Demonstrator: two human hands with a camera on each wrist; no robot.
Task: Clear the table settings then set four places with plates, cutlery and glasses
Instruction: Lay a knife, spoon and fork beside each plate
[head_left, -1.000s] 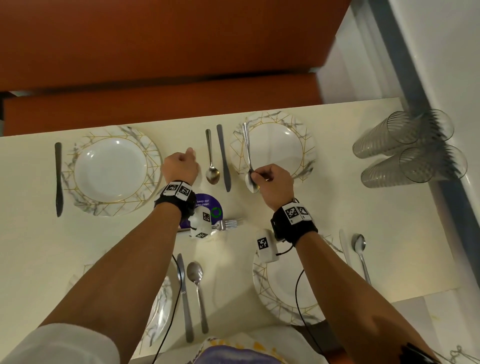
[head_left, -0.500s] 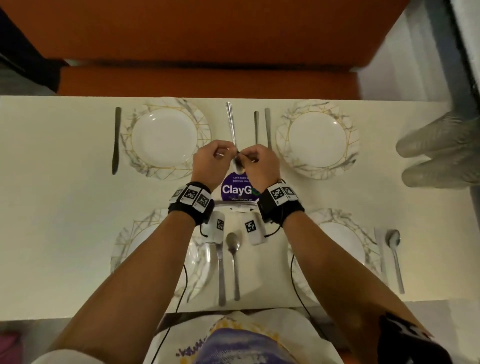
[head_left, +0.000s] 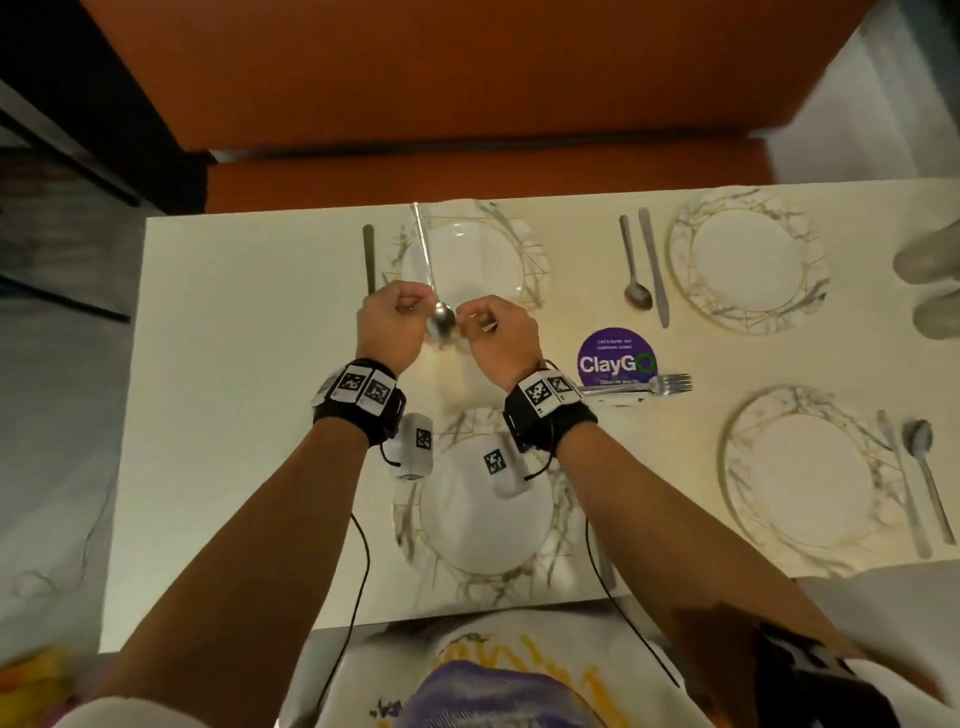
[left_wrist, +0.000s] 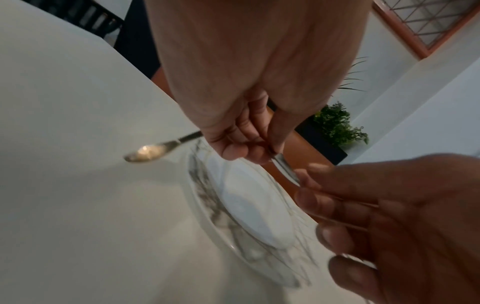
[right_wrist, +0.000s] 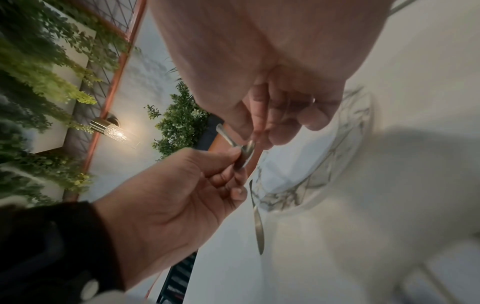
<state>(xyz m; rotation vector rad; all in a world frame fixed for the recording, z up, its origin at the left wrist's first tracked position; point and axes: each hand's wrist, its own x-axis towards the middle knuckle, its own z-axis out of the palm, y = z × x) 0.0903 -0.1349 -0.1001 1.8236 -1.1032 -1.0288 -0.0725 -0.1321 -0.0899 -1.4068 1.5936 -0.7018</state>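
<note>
Both hands met above the far-left plate (head_left: 462, 265), the left hand (head_left: 389, 327) pinching the spoon (head_left: 434, 291) near its bowl. The right hand (head_left: 498, 338) was curled beside it and seemingly touched the bowl, probably passing the spoon across to lay beside that plate.

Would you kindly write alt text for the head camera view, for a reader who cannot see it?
Seen from above, a left hand and a right hand together pinch a spoon over the far-left plate on a cream table. Three more plates, knives, spoons, a fork and a purple sticker lie around.
</note>
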